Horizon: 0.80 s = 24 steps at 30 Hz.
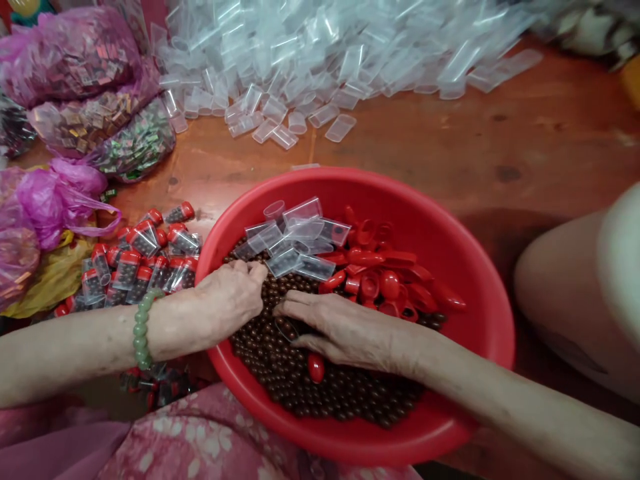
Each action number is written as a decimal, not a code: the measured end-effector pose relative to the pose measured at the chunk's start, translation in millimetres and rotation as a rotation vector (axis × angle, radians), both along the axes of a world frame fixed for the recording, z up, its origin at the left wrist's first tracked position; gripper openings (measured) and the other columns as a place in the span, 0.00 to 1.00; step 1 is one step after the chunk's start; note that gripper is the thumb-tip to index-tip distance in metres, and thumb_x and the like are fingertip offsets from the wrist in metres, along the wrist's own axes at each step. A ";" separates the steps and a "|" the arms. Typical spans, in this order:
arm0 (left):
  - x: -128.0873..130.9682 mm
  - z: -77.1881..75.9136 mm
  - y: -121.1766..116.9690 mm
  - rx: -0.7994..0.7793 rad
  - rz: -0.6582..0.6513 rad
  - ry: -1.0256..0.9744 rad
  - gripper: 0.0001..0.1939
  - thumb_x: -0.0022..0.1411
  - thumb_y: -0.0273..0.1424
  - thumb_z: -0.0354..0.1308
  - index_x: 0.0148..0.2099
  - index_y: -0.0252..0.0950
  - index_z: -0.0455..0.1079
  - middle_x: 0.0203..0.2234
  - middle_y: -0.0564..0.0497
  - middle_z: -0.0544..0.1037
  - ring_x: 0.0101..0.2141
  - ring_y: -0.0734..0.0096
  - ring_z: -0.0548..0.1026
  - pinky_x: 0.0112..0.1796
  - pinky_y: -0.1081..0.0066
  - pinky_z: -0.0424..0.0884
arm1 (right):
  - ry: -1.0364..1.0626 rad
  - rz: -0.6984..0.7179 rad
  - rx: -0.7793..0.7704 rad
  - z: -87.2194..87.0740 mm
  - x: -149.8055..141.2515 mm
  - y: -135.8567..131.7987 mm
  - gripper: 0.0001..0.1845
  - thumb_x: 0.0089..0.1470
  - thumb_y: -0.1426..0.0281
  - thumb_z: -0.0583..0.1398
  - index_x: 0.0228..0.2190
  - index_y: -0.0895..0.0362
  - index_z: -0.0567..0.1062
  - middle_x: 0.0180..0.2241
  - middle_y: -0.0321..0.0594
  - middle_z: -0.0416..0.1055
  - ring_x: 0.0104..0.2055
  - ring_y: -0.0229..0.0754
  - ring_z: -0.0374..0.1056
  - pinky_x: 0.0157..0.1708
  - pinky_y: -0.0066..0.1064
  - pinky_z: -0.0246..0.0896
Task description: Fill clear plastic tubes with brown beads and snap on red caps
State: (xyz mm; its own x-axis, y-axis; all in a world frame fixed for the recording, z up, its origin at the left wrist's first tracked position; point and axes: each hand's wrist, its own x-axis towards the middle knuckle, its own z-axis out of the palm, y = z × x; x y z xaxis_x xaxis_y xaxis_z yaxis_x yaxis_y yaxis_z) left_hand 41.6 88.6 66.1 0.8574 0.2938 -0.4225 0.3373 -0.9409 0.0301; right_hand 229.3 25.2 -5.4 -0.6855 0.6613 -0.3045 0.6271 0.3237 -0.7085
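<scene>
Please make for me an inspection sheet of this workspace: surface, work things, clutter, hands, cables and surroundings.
Surface: brown wood, shiny, with dark spots.
Work things: red basin holding brown balls, red caps and clear tubes; red-topped tubes with dark balls lie left of it.
Clutter: big heap of clear tubes beyond the basin; pink bags at far left.
Hands: left hand at the balls, its grip hidden; right hand around what looks like a clear tube's rim.
Cables: nothing seen.
Surroundings: flowered cloth at near edge; what looks like a bare knee at right.
</scene>
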 end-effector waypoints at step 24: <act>2.3 -59.4 15.6 -0.509 -0.022 -0.131 0.11 0.62 0.26 0.55 0.47 0.29 0.66 0.44 0.40 0.72 0.37 0.66 0.73 0.36 0.71 0.70 | -0.081 -0.178 -0.020 4.4 29.5 -4.9 0.09 0.56 0.72 0.57 0.41 0.57 0.68 0.44 0.44 0.71 0.45 0.48 0.69 0.44 0.36 0.61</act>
